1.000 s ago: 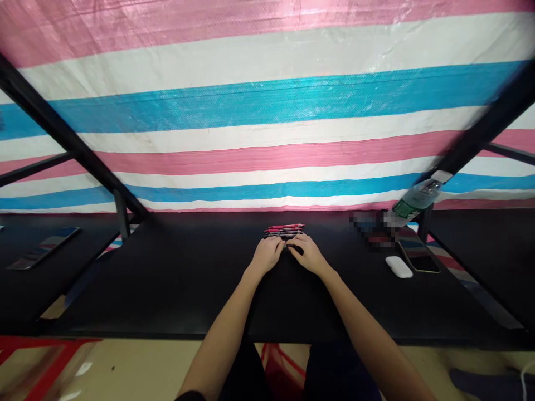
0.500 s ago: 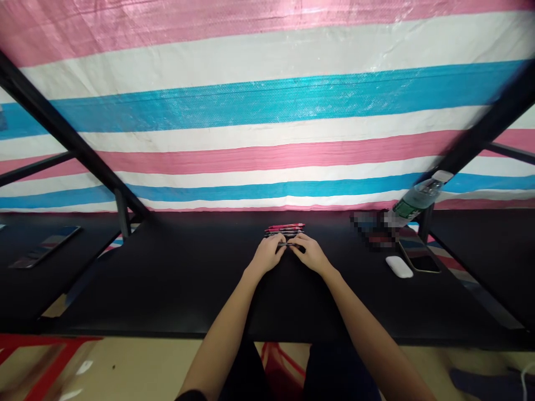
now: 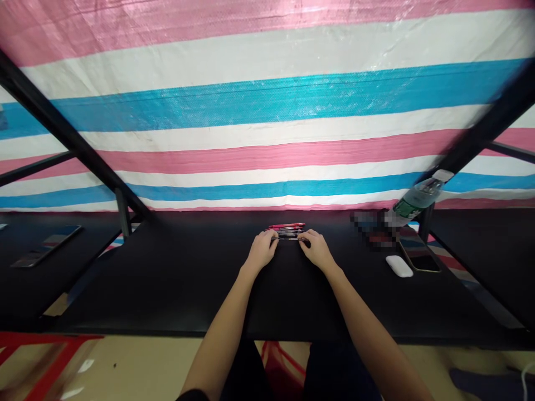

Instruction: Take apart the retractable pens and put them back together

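Observation:
Several pens lie side by side in a row across the black table, with red pens [image 3: 286,225] at the back and dark pens [image 3: 290,232] in front of them. At the near side of the row, a dark pen [image 3: 287,239] lies crosswise between my hands. My left hand [image 3: 262,249] pinches its left end, and my right hand [image 3: 316,248] pinches its right end. Both hands rest low at the tabletop, a short distance apart. The fingertips partly cover the pen ends.
On the right of the black table [image 3: 175,278] are a white rounded case [image 3: 399,266], a phone [image 3: 419,253], a leaning water bottle [image 3: 418,199] and a blurred-out item [image 3: 376,227]. Another phone [image 3: 48,247] lies on the left table. Striped sheeting [image 3: 267,100] hangs behind.
My hands have moved apart, the left leftward and the right rightward, toward the pen's ends. The pen between them has moved slightly back toward the row, and more of it shows.

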The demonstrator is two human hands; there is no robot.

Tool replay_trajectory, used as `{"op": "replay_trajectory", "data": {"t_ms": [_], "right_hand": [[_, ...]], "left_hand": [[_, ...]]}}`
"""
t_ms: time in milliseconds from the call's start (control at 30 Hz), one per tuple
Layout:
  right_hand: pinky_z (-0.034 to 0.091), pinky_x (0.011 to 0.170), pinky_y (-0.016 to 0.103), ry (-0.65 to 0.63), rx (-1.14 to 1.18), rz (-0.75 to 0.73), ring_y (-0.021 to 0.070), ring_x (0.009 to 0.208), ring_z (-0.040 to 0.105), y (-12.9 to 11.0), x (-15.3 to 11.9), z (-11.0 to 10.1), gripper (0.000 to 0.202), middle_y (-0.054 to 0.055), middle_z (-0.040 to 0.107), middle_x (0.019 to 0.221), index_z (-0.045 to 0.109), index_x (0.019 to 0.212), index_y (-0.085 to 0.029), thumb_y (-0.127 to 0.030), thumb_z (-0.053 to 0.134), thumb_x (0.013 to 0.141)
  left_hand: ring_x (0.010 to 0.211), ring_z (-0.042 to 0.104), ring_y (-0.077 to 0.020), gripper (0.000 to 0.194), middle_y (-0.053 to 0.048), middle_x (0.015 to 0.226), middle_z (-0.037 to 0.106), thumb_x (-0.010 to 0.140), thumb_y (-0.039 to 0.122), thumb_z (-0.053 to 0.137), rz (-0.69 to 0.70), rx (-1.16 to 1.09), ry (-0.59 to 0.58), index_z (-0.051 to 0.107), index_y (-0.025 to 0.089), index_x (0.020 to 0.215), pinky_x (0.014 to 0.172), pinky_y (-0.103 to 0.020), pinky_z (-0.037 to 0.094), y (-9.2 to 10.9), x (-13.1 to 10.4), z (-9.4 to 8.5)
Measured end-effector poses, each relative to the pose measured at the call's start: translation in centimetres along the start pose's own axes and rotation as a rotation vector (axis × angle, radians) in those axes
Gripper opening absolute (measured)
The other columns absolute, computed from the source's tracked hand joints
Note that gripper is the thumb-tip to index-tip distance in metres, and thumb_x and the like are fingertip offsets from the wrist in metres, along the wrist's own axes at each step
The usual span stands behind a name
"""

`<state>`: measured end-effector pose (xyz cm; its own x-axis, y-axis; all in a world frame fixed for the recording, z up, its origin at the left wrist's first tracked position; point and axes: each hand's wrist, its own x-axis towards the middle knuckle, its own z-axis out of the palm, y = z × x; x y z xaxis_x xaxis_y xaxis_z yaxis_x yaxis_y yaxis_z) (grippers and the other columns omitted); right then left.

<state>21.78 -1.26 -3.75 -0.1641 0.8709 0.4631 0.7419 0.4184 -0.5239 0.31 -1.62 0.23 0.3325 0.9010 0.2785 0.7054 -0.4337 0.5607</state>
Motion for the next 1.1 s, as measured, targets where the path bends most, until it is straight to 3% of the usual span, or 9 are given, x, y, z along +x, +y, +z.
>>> {"op": "replay_trajectory", "data": {"t_ms": [267,433,567,667,833,1100], "right_hand": [[0.046,0.07,0.034,0.099,-0.015,0.089,0.0206,0.072,0.055,0.7,0.1,-0.2,0.013,0.005,0.059,0.076,0.065,0.081,-0.02,-0.015,0.053,0.077],[0.048,0.069,0.032,-0.01,0.202,0.019,0.0184,0.071,0.055,-1.0,0.1,-0.6,0.015,0.003,0.058,0.078,0.064,0.093,-0.02,-0.02,0.054,0.082],[0.049,0.078,0.035,-0.108,0.194,-0.084,0.0215,0.087,0.055,-1.9,-0.1,-0.4,0.011,0.005,0.061,0.087,0.065,0.092,-0.022,-0.022,0.059,0.083],[0.048,0.08,0.036,-0.131,0.155,-0.118,0.0217,0.086,0.054,-2.0,-0.2,-0.1,0.006,0.005,0.061,0.083,0.065,0.085,-0.022,-0.02,0.059,0.084],[0.047,0.076,0.036,-0.106,0.096,-0.093,0.0216,0.081,0.053,-1.1,0.0,-0.1,0.009,0.005,0.062,0.08,0.065,0.081,-0.021,-0.016,0.059,0.082],[0.047,0.074,0.037,-0.051,0.024,0.046,0.0225,0.08,0.053,1.1,-0.1,-0.9,0.009,0.006,0.061,0.082,0.067,0.077,-0.021,-0.016,0.06,0.08]], "left_hand": [[0.094,0.058,-0.0227,0.012,-0.006,0.097,0.066,0.087,0.017,0.049,-0.037,-0.009,0.009,0.058,0.021,0.094,0.084,-0.036,0.046,-0.3,0.0,-0.4],[0.094,0.057,-0.0228,0.01,-0.006,0.097,0.067,0.086,0.016,0.051,0.013,-0.017,-0.008,0.058,0.02,0.09,0.086,-0.037,0.045,-0.2,0.0,-0.1],[0.097,0.058,-0.0226,0.01,-0.006,0.098,0.067,0.083,0.014,0.053,0.051,-0.056,-0.023,0.059,0.02,0.089,0.088,-0.036,0.045,0.1,0.0,0.0],[0.097,0.058,-0.0223,0.011,-0.006,0.099,0.067,0.082,0.013,0.055,0.084,-0.084,-0.047,0.06,0.02,0.088,0.089,-0.036,0.045,0.2,0.1,0.1],[0.098,0.057,-0.0222,0.012,-0.005,0.1,0.067,0.081,0.012,0.056,0.073,-0.082,-0.034,0.061,0.021,0.088,0.09,-0.037,0.045,0.1,0.1,0.1],[0.095,0.057,-0.0231,0.015,-0.004,0.093,0.065,0.081,0.009,0.054,-0.053,0.034,0.1,0.06,0.021,0.087,0.086,-0.037,0.044,-0.2,0.1,-0.8]]}}
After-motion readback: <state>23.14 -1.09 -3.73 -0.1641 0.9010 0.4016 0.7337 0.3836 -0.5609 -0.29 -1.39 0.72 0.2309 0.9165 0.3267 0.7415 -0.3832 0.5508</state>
